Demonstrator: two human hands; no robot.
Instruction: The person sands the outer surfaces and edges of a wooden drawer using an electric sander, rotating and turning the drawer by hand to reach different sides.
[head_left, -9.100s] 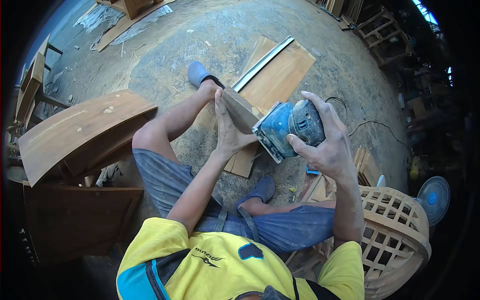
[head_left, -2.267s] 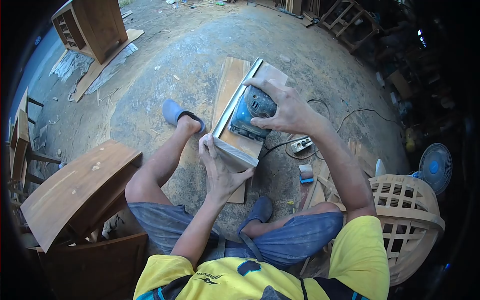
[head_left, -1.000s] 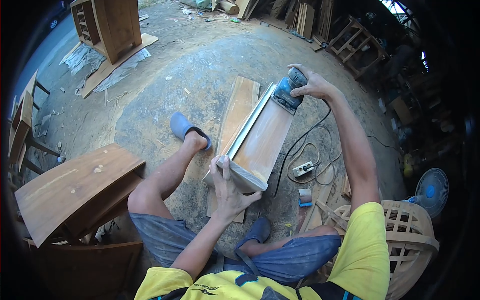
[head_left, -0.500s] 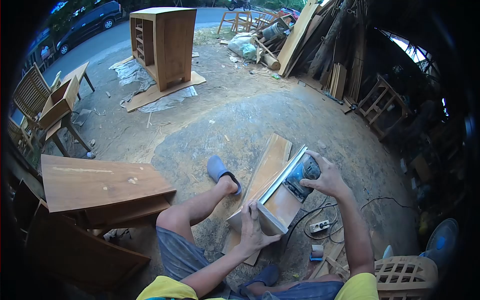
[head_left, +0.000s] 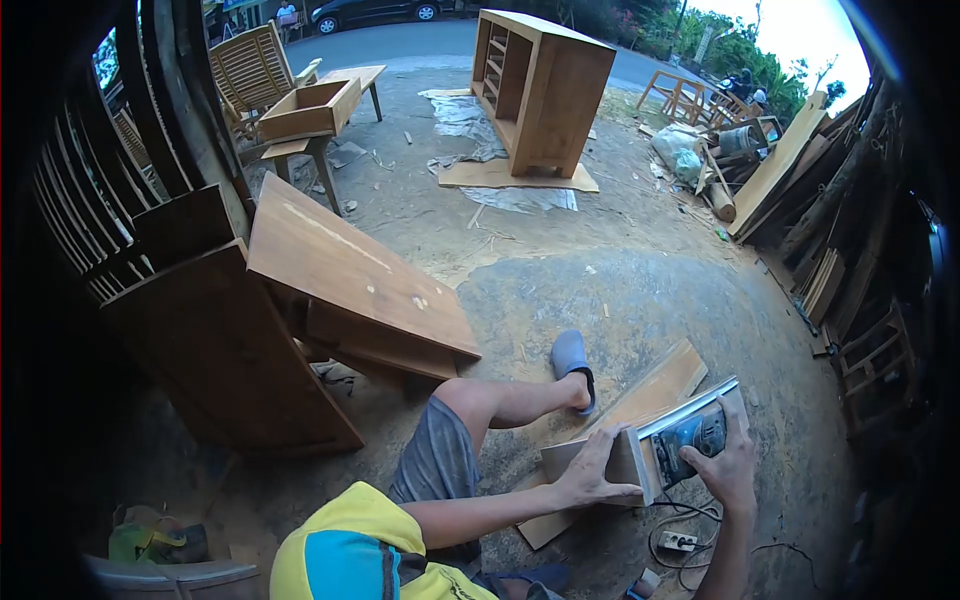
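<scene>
The right hand (head_left: 730, 462) has a blue sander (head_left: 692, 436). Its grip is partly open, as wide as the sander's top, with the fingers over the far side and the thumb on the near side. The sander sits against the flat side of a wooden piece (head_left: 626, 462).

The left hand (head_left: 592, 476) has hold of the near left end of that wooden piece. Its grip is spread wide, with the fingers up on the far side and the thumb stretched out on the near side. A shiny metal strip (head_left: 689, 405) runs along the far edge of the wood, just beside the sander.

The wooden piece is at the near right, over a long flat board (head_left: 662, 382) that lies on the floor (head_left: 540, 290). A black cord (head_left: 690, 506) and a white plug block (head_left: 679, 542) are near the right hand.

A foot in a gray shoe (head_left: 569, 349) is on the floor, left of the board. More to the left, a big brown wooden panel (head_left: 372, 282) leans. Far off, a tall cabinet (head_left: 562, 95) stands up, and a drawer (head_left: 311, 108) sits on a small tabletop (head_left: 365, 76). Long planks (head_left: 783, 165) lean at the far right.
</scene>
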